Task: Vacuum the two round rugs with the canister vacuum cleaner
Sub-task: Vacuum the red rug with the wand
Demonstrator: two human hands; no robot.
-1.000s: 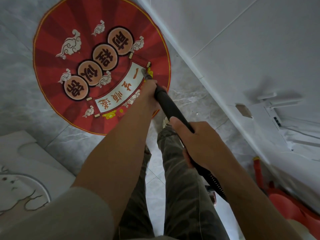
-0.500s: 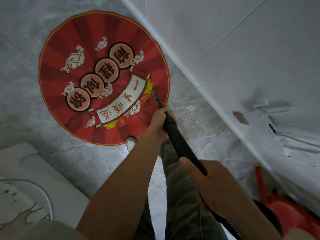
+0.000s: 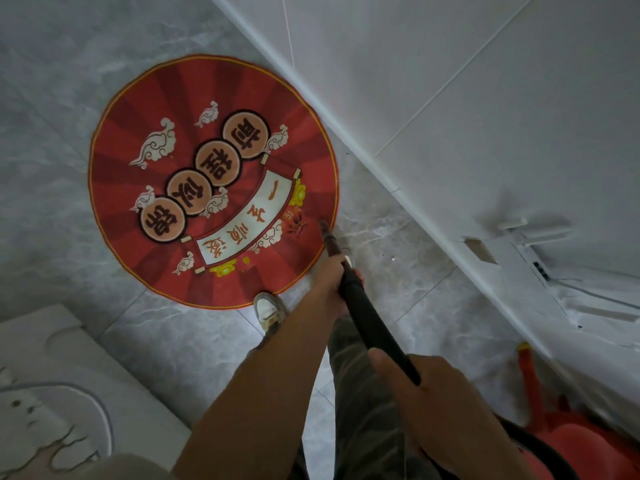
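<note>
— Where's the red rug [image 3: 214,181]?
— Flat on the grey floor [image 3: 398,271], its far right edge close to the white wall [image 3: 485,98]. A pale mat [image 3: 52,375] lies at lower left, apart from it; whether that one is round I cannot tell
— And the wand [image 3: 370,323]?
— It slants from lower right up to the rug. Its nozzle [image 3: 327,233] sits on the rug's right rim, beside the scroll print
— The grip?
— The left hand [image 3: 329,282] is wrapped round the wand low down, just behind the nozzle. The right hand [image 3: 446,407] is closed round the wand's upper end, thumb laid along it
— The canister?
— A red canister [image 3: 575,452] shows in the bottom right corner by the wall, with a dark hose [image 3: 545,443] curving over it
— Feet?
— One white shoe [image 3: 269,311] stands with its toe at the rug's near edge, just left of the left forearm
</note>
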